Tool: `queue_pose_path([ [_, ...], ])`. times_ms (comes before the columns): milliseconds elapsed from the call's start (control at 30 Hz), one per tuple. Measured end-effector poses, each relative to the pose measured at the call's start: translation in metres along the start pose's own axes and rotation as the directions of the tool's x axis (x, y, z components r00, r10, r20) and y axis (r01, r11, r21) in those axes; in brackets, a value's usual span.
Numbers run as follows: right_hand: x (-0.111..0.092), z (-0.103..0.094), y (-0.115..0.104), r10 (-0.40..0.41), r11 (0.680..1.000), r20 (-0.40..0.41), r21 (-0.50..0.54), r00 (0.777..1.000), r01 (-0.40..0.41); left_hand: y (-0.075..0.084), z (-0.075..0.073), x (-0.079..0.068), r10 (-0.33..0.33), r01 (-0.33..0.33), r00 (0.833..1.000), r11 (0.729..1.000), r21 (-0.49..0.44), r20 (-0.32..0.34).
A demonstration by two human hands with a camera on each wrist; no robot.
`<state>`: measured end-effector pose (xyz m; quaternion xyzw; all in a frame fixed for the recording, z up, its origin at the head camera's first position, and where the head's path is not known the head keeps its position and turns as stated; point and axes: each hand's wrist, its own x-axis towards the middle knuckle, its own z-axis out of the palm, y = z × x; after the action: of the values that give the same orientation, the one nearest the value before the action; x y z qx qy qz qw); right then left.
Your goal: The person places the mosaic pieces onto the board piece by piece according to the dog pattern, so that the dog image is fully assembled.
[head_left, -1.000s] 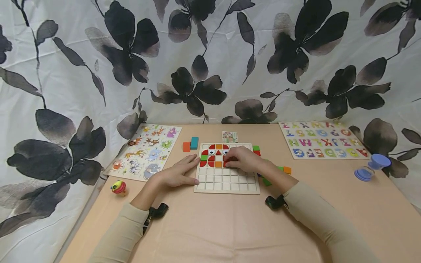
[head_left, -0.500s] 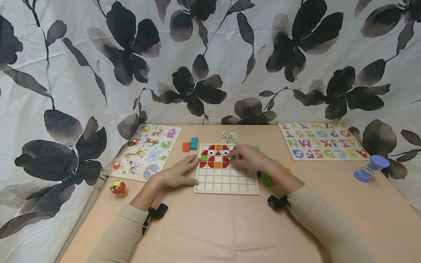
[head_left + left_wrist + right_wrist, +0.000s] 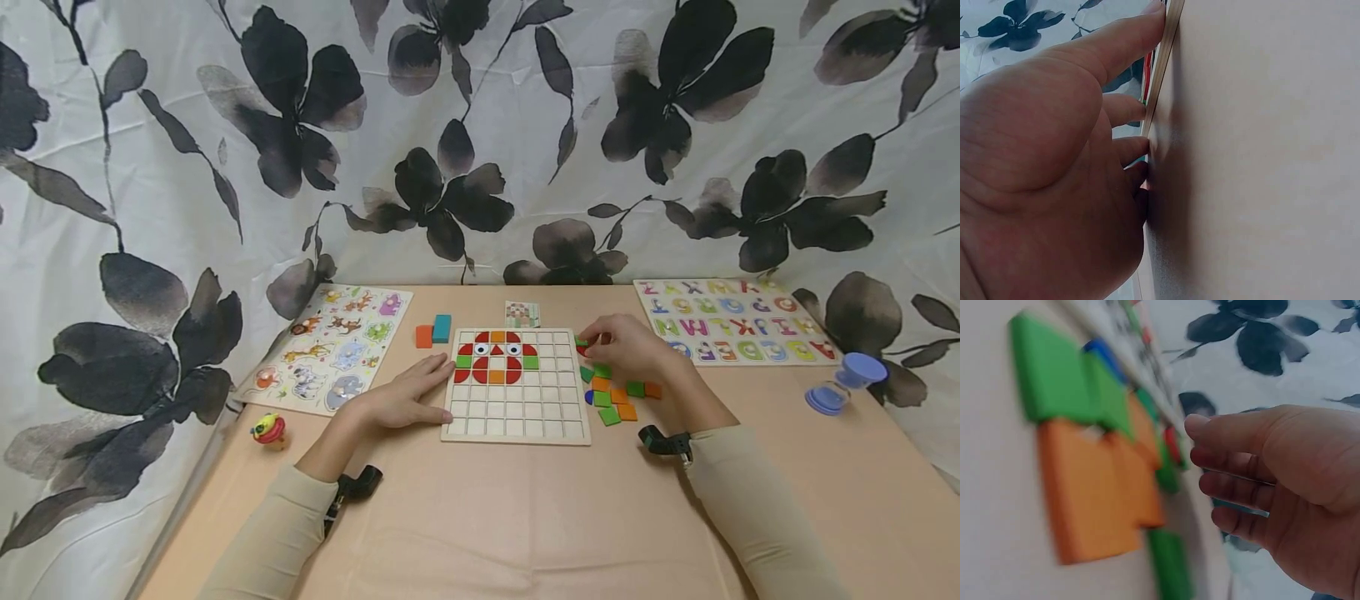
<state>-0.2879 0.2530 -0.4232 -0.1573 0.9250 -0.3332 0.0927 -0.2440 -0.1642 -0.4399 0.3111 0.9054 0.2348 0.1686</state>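
My left hand (image 3: 411, 390) rests at the left edge of a white grid board (image 3: 517, 408), its fingers extended against the edge. Red, orange, green and white tiles with two eye tiles (image 3: 482, 349) form a pattern in the board's upper left. A green tile (image 3: 531, 363) sits at the pattern's right side. Beyond the board's right edge, my right hand (image 3: 626, 343) reaches toward a red tile (image 3: 582, 349), fingers loosely bent. In the right wrist view, nothing shows between thumb and fingers, and the red tile (image 3: 1172, 445) lies beyond the fingertips.
Loose green tiles (image 3: 609, 415) and orange tiles (image 3: 627, 412) lie right of the board. Orange and blue blocks (image 3: 442, 328) and a picture card (image 3: 522, 314) lie behind. An animal board (image 3: 330, 350), letter board (image 3: 738, 321), small toy (image 3: 270, 428) and blue sand timer (image 3: 843, 383) stand around.
My right hand has moved right, off the board to the loose tiles. A green tile and a red piece now show at the pattern's right side. My left hand has stayed put.
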Motion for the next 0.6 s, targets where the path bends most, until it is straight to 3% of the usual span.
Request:
queue_pose_path([
  [200,0.005,0.008,0.014,-0.038,0.995,-0.002,-0.091,0.999,0.038,0.000,0.001,0.000,-0.010,0.010,1.000,1.000,-0.002,0.005],
  [467,0.004,0.006,0.016,-0.040,0.991,0.022,-0.124,0.999,0.042,0.000,0.001,0.001,0.001,-0.001,1.000,1.000,0.001,0.004],
  [600,0.000,0.003,0.015,0.002,0.995,-0.004,-0.098,1.000,-0.002,-0.001,0.001,0.001,-0.004,0.004,1.000,1.000,-0.004,0.012],
])
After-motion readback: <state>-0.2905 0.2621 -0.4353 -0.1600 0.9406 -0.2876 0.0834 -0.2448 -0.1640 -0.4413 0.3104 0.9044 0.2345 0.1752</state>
